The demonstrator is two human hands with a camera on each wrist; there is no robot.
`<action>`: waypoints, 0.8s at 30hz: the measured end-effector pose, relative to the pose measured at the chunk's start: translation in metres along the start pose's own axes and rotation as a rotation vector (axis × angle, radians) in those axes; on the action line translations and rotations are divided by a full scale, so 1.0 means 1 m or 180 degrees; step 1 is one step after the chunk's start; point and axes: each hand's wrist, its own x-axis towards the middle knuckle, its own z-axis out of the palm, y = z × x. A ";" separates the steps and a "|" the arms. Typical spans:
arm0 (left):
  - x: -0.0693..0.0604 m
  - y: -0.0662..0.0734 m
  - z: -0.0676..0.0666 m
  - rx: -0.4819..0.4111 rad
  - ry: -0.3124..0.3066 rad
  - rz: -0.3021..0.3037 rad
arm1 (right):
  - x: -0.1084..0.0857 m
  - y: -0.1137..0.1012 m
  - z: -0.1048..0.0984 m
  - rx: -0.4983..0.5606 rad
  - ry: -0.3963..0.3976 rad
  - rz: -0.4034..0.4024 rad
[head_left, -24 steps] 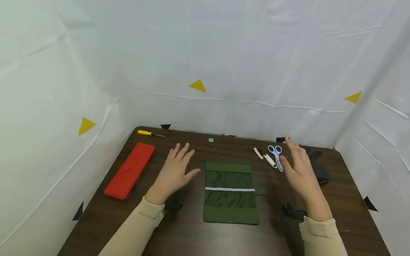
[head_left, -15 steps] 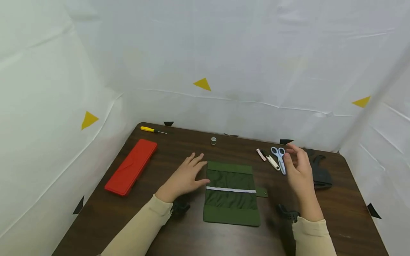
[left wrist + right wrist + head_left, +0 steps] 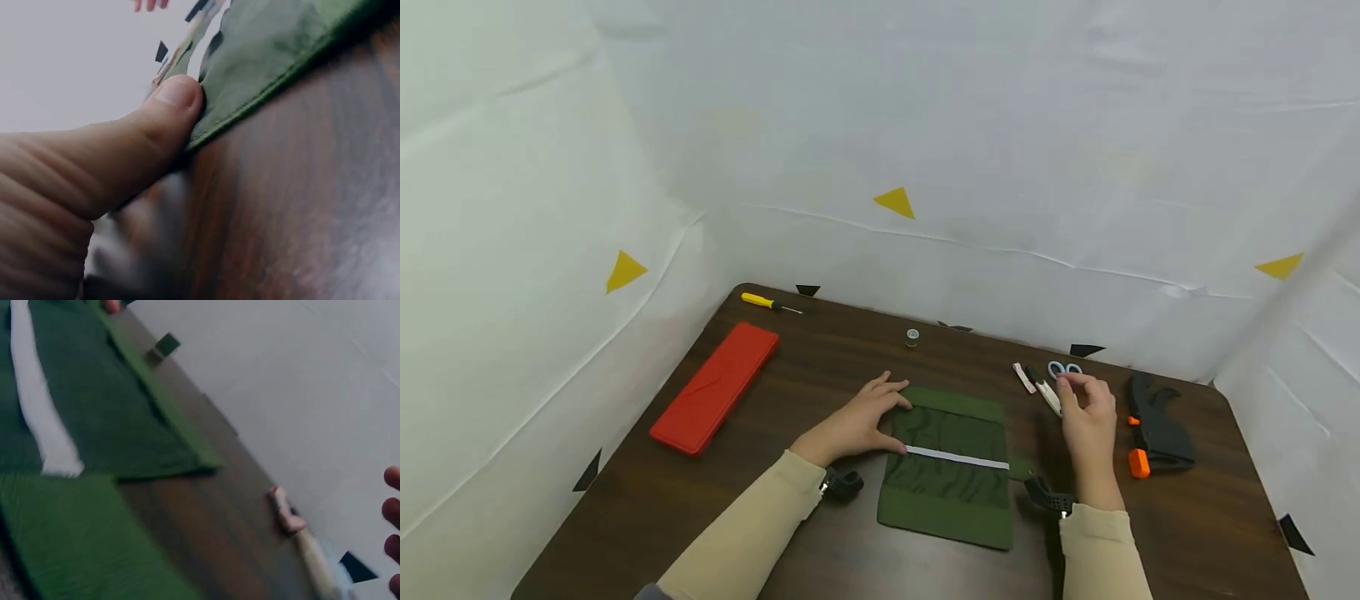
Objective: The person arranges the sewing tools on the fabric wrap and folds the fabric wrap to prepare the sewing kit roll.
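Note:
A dark green fabric roll (image 3: 951, 429) with a white elastic strip (image 3: 958, 457) lies unrolled in the head view. My left hand (image 3: 857, 423) rests at its left edge, fingers spread. In the left wrist view the thumb (image 3: 178, 94) touches the fabric beside the strip's end. My right hand (image 3: 1088, 421) hovers at the light blue scissors (image 3: 1065, 372), covering their blades, with fingers bent and thumb near them. In the right wrist view its fingertips (image 3: 392, 512) show nothing between them. White thread snips (image 3: 1049, 397) lie just left of that hand.
A small pink-and-white item (image 3: 1024, 377) lies beside the snips. A black-and-orange tool (image 3: 1161, 433) lies at the right. Farther off are a small spool (image 3: 912, 337) and a yellow-handled screwdriver (image 3: 762, 301). A red case (image 3: 715, 387) lies at the left. White sheeting surrounds the table.
My left hand has moved right, from beside the fabric roll onto its left edge. My right hand has come lower and nearer the scissors, its fingers more bent, uncovering the black-and-orange tool.

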 end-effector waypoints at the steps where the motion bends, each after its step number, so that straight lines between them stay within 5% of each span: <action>1: -0.001 -0.001 0.001 -0.0060 0.0015 0.0000 | -0.002 0.004 0.001 -0.0069 0.0024 -0.0084; 7: -0.016 -0.003 0.007 -0.0204 0.0249 0.0052 | -0.006 0.018 0.004 -0.0230 -0.0156 -0.0578; 14: -0.016 0.004 0.009 0.0086 0.0314 0.0153 | -0.009 0.005 0.009 -0.0612 -0.0439 -0.1197; 24: -0.026 -0.004 0.000 0.0155 0.0331 0.0128 | -0.020 0.000 0.026 -0.1275 -0.0766 -0.1020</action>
